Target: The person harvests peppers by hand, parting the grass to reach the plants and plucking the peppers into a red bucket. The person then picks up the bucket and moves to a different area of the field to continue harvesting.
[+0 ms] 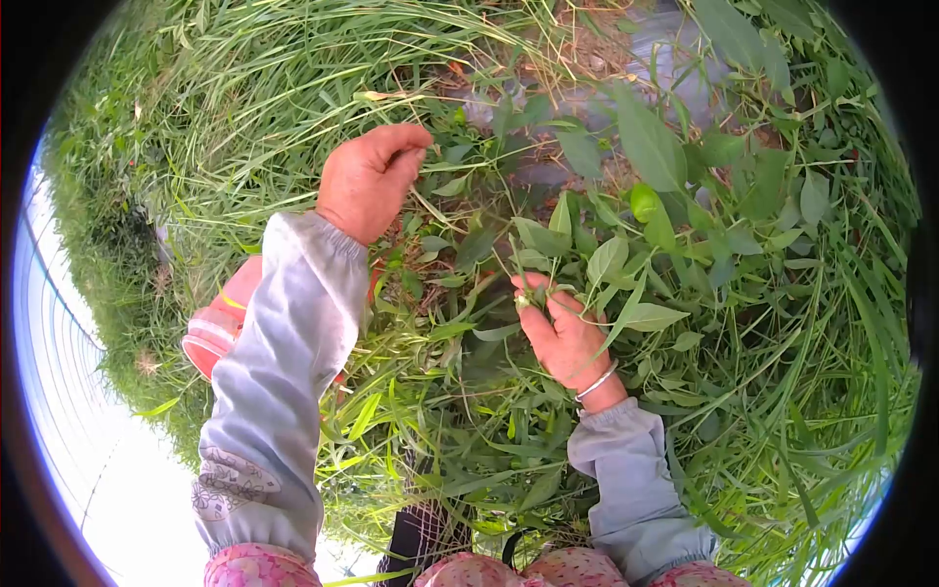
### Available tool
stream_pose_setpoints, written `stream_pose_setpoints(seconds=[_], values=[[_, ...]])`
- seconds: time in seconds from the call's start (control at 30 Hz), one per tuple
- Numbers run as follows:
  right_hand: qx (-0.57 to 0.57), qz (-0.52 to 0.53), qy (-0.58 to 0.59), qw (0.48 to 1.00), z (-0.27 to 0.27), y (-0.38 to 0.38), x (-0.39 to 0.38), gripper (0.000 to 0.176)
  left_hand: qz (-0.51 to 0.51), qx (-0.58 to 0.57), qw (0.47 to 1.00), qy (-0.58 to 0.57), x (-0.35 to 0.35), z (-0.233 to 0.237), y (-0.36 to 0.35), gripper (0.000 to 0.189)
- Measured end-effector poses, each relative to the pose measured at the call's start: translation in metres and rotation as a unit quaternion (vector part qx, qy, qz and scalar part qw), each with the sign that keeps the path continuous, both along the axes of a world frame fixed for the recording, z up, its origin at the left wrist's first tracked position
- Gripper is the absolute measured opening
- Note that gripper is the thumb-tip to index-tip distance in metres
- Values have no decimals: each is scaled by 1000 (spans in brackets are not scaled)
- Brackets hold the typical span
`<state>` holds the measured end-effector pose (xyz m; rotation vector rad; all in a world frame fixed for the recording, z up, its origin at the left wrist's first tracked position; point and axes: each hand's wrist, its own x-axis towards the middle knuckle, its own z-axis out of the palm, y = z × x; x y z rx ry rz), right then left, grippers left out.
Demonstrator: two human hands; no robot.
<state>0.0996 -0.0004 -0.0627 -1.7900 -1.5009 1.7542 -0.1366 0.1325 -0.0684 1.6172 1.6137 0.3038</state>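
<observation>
One bare left hand (367,186) is reaching over the long grass (333,73), thumb and forefinger pressing together at the tips; whether a thin strand is caught between them, the view is not telling. Nearer the body, the right hand (569,342) is pinching a slender green stem (515,256) between thumb and forefinger, at a small pale green knot (523,300), while the other fingers are curling loosely among the leaves. This stem is standing in the middle of the greenery, just beside broad, pointed leaves (607,260). It is looking very light and pliant, probably springy along its length but easy to crease or snap at a joint; the leaves are seeming soft and quick to tear. The sounder hold is likely lying low on the stem, at the knot, with a light pinch rather than a pull on the leaves. Its long axis is running away from the right hand, its upper part pointing forward and leaning slightly toward the left hand; the lower end is disappearing into the foliage. A pale bracelet (598,383) is circling the right wrist, and beyond both hands dark plastic sheeting (665,49) is showing through the growth.
</observation>
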Motion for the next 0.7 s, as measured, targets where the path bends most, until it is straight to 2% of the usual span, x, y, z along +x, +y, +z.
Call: stream_pose_setpoints(seconds=[0.1, 0.17, 0.2, 0.23, 0.33, 0.37, 0.43, 0.47, 0.53, 0.63, 0.7], values=[[-22, -7, -3, 1000, 5, 5, 0, 27, -205, 90, 955, 195, 11, -31, 20, 28], [-42, -9, 1, 999, 5, 5, 0, 27, -208, -47, 946, 245, 6, -61, 24, 38], [-29, -4, -4, 1000, 5, 7, 0, 27, -251, -245, 874, 336, 22, -48, 36, 43], [-20, 0, -9, 1000, 7, 8, 0, 27, -273, -305, 829, 381, 32, -43, 35, 46], [11, 1, -9, 1000, 2, 5, 2, 27, -267, -285, 860, 327, 13, -62, 3, 49], [5, -10, -6, 1000, 0, 2, 3, 26, -185, -249, 912, 269, 8, -58, -6, 48], [-20, -24, 3, 1000, 0, -1, 3, 26, -24, -72, 987, 142, 3, -41, -19, 40], [-35, -27, 6, 999, 2, 2, 4, 26, -2, 12, 997, 74, -6, -42, -22, 37], [-42, -36, 12, 998, 1, 3, 2, 26, 39, 10, 999, 6, 10, 5, -19, 28], [-22, -44, 11, 999, -2, 2, 1, 26, -160, 65, 981, 92, 12, 30, -38, 21], [18, -32, 5, 999, -4, 2, 1, 26, -243, -14, 947, 211, 11, 30, -61, 18]])
